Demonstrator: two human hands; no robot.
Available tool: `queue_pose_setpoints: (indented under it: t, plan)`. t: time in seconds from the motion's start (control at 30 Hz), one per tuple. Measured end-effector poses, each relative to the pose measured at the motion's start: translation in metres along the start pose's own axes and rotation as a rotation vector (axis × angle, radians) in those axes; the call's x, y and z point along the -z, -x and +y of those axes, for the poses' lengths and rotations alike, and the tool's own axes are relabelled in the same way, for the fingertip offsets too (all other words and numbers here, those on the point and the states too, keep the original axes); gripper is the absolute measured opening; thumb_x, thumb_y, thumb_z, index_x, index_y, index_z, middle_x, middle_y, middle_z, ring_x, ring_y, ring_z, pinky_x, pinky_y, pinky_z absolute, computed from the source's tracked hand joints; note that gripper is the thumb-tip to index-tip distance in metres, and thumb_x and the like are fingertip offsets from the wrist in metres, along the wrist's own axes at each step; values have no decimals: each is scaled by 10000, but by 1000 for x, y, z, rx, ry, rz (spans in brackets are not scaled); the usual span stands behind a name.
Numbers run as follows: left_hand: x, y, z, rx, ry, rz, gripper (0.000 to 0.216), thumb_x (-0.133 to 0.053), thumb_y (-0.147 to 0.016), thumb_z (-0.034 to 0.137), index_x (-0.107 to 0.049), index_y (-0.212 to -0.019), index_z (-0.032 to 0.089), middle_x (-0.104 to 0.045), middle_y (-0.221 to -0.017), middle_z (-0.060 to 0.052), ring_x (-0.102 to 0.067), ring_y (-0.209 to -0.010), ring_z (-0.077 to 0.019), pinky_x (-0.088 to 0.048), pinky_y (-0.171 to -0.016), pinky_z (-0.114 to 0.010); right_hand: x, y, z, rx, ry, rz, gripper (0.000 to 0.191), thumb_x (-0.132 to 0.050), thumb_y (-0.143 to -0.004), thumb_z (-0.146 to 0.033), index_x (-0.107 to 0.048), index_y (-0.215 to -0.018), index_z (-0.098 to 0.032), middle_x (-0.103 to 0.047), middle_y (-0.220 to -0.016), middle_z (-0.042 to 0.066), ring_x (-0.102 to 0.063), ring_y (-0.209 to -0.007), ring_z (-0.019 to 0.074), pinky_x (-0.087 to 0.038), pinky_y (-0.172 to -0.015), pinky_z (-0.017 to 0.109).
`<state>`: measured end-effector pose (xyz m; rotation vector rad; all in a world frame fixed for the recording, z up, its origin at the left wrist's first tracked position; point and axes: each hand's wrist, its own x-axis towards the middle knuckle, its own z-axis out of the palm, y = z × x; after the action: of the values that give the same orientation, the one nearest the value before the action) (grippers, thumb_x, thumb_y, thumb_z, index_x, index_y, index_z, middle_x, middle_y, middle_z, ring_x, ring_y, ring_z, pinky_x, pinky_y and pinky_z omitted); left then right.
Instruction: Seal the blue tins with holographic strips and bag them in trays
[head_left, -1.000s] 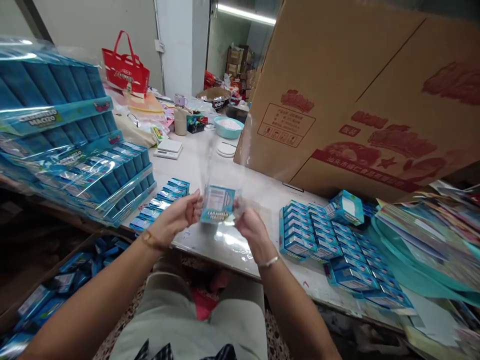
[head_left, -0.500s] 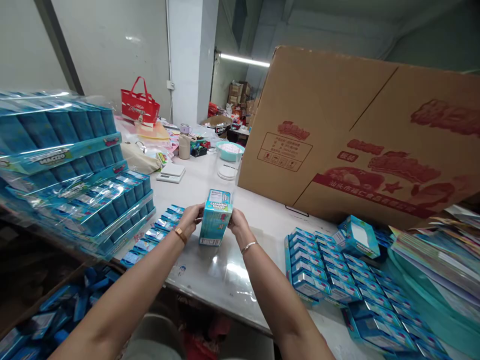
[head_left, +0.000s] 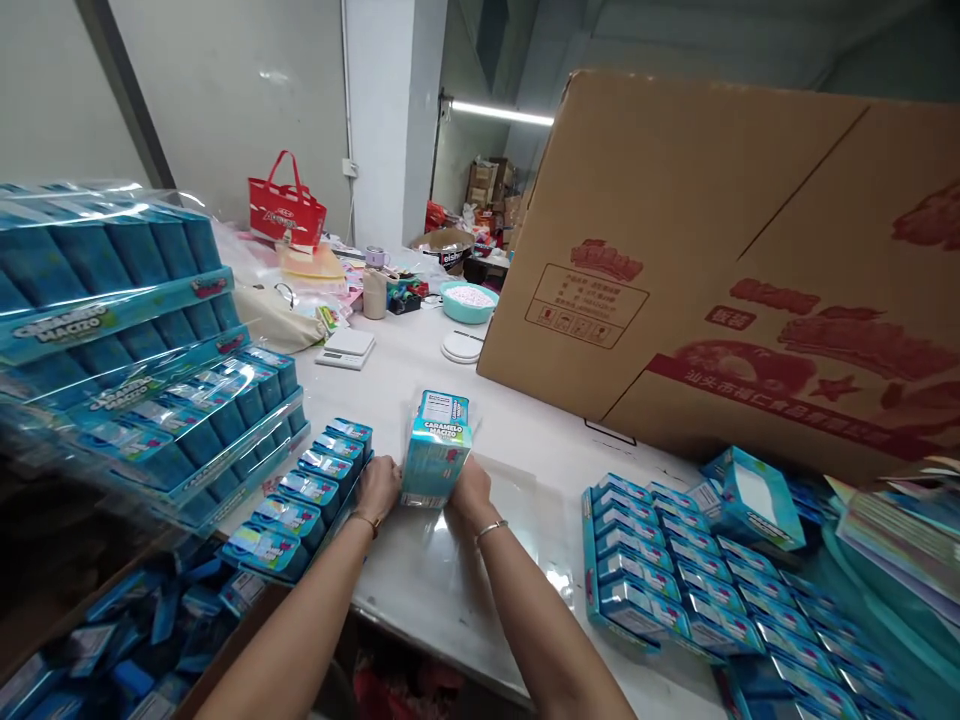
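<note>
A teal CARAMELO MACIZO carton (head_left: 435, 450) in clear wrap stands upright on the white table (head_left: 517, 460). My left hand (head_left: 377, 487) presses against its lower left side, fingers curled round it. On the carton's lower right side my right hand (head_left: 470, 490) does the same. Just left of my left hand lies a row of small teal boxes (head_left: 304, 495). A tray of the same small boxes (head_left: 660, 565) lies to the right.
A tall stack of wrapped teal display packs (head_left: 127, 340) stands at the left. A big cardboard box (head_left: 735, 270) leans on the table at the right. Behind are a scale (head_left: 346, 349), a teal bowl (head_left: 469, 301), a red bag (head_left: 286, 212). More boxes (head_left: 120, 640) lie below the table edge.
The carton went from held up in front of me to standing on the table. Both hands slid down its sides to the base. The view moved closer to the table.
</note>
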<state>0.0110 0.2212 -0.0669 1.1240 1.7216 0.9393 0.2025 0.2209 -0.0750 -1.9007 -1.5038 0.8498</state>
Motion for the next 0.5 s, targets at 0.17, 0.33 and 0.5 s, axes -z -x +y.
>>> queue_pose_setpoints:
  t: [0.17, 0.33, 0.5]
  plan:
    - [7, 9, 16, 9, 207, -56, 388, -668, -779, 548, -602, -665, 183, -663, -691, -72, -672, -882, -276, -485, -725, -333, 12, 2, -6, 8, -157, 27, 294, -567, -970, -435, -625, -1041, -156, -654, -993, 45, -630, -847, 171, -519, -792, 361]
    - [-4, 27, 42, 2, 494, -191, 637, -476, -732, 811, -644, -710, 197, -636, -589, -57, -670, -676, -252, -527, -608, -336, 7, 23, -22, 90, -405, -5, 399, -440, -985, -508, -644, -859, -190, -694, -790, 21, -637, -732, 174, -510, -674, 296]
    - [-7, 77, 21, -79, 690, -202, 521, -562, -813, 638, -699, -1094, 221, -763, -972, -79, -669, -1069, -296, -563, -847, -366, 0, 76, -18, 213, -613, 25, 357, -532, -901, -534, -704, -956, -225, -736, -1051, 63, -650, -990, 245, -520, -839, 341]
